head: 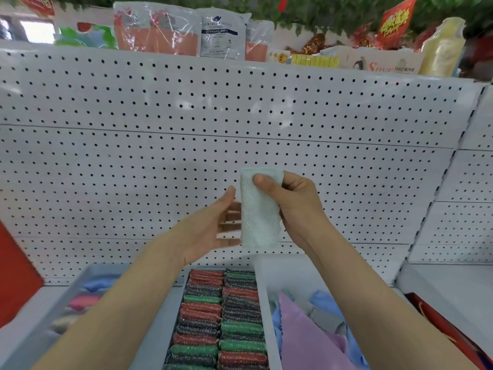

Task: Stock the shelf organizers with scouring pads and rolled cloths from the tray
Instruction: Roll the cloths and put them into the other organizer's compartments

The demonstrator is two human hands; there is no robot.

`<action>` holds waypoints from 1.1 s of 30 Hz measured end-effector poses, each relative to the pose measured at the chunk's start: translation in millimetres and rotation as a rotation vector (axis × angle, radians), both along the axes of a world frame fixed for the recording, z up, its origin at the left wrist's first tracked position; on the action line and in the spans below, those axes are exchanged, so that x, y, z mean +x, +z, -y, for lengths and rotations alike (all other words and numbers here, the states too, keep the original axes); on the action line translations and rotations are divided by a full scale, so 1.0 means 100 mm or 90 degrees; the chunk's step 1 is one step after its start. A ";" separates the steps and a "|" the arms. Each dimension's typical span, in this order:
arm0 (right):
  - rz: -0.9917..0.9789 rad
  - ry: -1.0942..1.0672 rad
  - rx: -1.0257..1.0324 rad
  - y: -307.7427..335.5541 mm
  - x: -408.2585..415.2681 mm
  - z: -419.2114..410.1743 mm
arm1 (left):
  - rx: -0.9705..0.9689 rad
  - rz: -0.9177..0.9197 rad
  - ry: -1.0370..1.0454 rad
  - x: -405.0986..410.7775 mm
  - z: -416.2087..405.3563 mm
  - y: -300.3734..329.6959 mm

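Observation:
A pale green rolled cloth (pixel 260 209) is held upright in front of the pegboard by my right hand (pixel 293 201), thumb on its front and fingers curled behind. My left hand (pixel 210 225) is beside it with straight fingers reaching behind the cloth's left edge. Below, the middle organizer (pixel 262 311) holds two rows of red, green and dark scouring pads (pixel 221 316). The right organizer (pixel 266 265) contains loose pink, blue and grey cloths (pixel 306 324). The left bin (pixel 77 287) holds blue and pink rolled cloths (pixel 90 292).
A white pegboard back panel (pixel 213 116) rises behind the shelf. Packaged goods (pixel 186 33) stand on the top shelf. A red object (pixel 16 276) sits at the left edge and a red box (pixel 448 324) at the lower right.

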State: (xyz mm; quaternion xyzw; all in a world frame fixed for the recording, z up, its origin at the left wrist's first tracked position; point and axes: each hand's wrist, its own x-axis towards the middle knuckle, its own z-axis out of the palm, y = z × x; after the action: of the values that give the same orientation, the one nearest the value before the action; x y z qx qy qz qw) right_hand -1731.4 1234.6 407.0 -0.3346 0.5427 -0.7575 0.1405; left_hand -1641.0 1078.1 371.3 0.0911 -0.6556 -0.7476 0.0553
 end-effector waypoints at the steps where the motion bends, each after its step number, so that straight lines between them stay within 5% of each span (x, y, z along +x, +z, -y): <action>1: 0.014 -0.003 -0.003 0.00 0.00 0.01 | 0.000 -0.062 -0.003 0.02 -0.02 0.00; 6: 0.052 -0.024 0.002 -0.01 0.03 0.08 | -0.158 -0.187 0.061 0.11 -0.14 0.02; 15: 0.049 0.073 0.270 -0.14 0.13 0.12 | -0.149 -0.114 0.227 0.18 0.04 -0.13; 21: 0.001 0.056 0.252 -0.22 0.27 0.25 | -0.186 -0.094 0.336 0.27 0.15 -0.13; 25: -0.105 -0.010 0.264 -0.22 0.37 0.36 | -0.200 -0.143 0.244 0.45 0.29 -0.04; 33: -0.212 -0.096 0.320 -0.25 0.49 0.46 | -0.433 -0.137 0.177 0.63 0.51 0.03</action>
State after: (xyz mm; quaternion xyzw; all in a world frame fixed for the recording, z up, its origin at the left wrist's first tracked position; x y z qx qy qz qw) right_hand -1682.7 1188.1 382.1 -0.3681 0.7516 -0.5427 0.0713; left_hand -1577.6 1026.6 374.5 0.0763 -0.8381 -0.4779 0.2518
